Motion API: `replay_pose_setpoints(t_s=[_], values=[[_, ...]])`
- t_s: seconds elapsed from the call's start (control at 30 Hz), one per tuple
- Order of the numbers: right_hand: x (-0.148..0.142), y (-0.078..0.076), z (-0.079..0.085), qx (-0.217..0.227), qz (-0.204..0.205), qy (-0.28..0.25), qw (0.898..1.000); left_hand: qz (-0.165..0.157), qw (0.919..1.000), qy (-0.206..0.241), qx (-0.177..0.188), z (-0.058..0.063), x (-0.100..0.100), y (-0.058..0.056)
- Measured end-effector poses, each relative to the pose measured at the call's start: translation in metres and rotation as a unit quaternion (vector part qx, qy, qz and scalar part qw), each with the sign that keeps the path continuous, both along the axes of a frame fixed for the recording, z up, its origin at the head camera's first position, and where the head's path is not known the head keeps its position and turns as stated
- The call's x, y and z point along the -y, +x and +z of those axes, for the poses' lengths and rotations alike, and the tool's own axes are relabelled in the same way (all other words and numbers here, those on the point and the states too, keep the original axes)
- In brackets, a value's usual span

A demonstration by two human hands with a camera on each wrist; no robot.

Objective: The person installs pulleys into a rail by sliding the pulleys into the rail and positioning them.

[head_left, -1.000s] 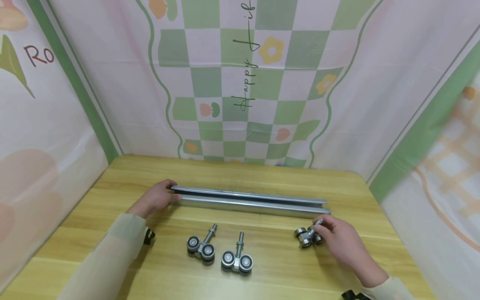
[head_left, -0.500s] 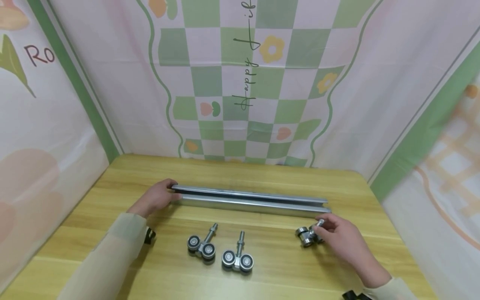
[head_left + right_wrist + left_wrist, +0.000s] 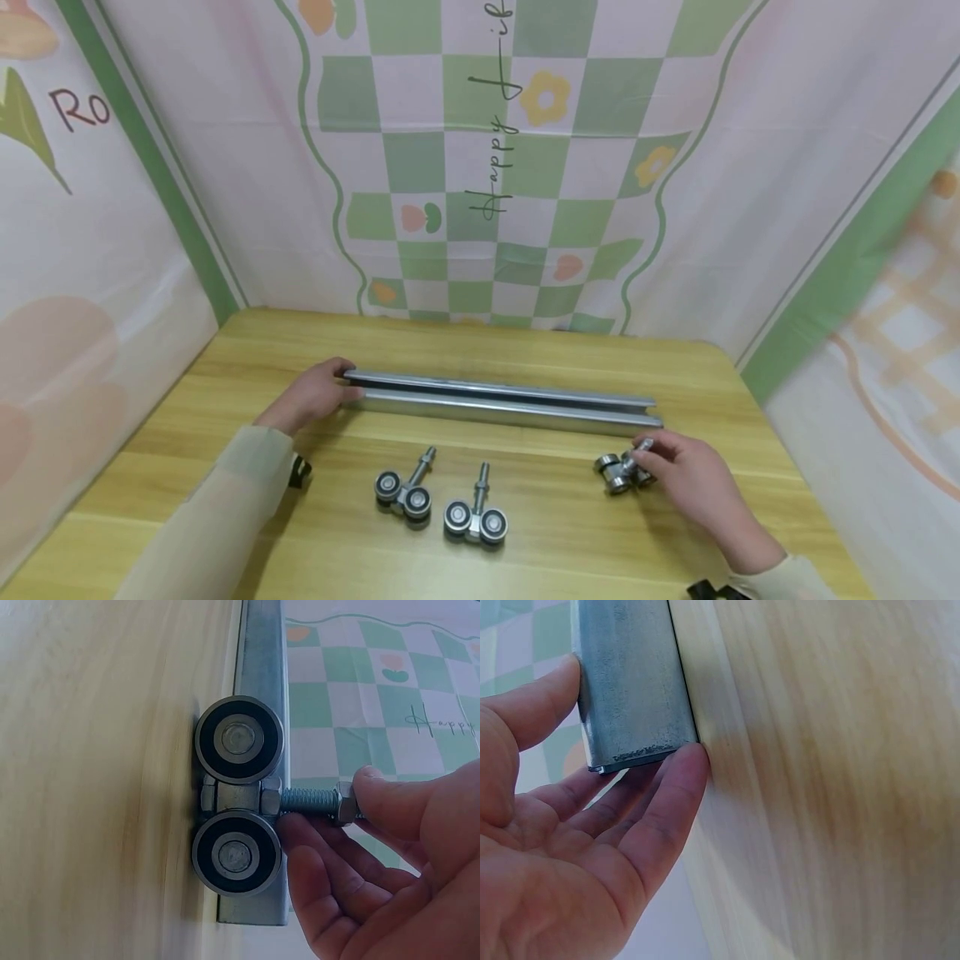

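Note:
A silver metal channel rail [image 3: 510, 413] lies lengthwise on the table, its slot facing up. My left hand [image 3: 311, 397] holds its left end; in the left wrist view the thumb touches one side and the fingertips reach round the rail's end [image 3: 634, 697]. Near the right end, my right hand [image 3: 693, 479] pinches the threaded bolt of a wheeled roller trolley [image 3: 617, 479]. In the right wrist view this trolley [image 3: 238, 796] shows two wheels facing the camera and stands in front of the rail. Two similar trolleys, a left one [image 3: 405, 495] and a middle one [image 3: 476, 525], rest nearer me, bolts pointing away.
The wooden table [image 3: 570, 550] carries all these parts. A printed checked curtain [image 3: 480, 167] hangs behind its far edge, and printed cloth also hangs at both sides. Dark straps [image 3: 298, 472] sit at the wrists.
My right hand has shifted slightly to the right with the trolley in its grip. The left hand, the rail and the other trolleys stay practically where they were.

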State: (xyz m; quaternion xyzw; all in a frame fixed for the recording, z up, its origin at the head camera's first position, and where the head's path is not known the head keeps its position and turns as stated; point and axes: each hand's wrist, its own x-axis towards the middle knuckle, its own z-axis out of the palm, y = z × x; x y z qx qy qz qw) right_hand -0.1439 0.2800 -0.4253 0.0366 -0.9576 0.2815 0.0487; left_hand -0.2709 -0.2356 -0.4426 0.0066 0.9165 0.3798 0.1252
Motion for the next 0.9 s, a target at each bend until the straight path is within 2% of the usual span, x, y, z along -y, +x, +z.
replay_pose_setpoints(t_s=[0.9], values=[[-0.032, -0.009, -0.005, -0.010, -0.020, 0.017, 1.000, -0.007, 1.0000, 0.005, 0.000, 0.000, 0.001, 0.000]])
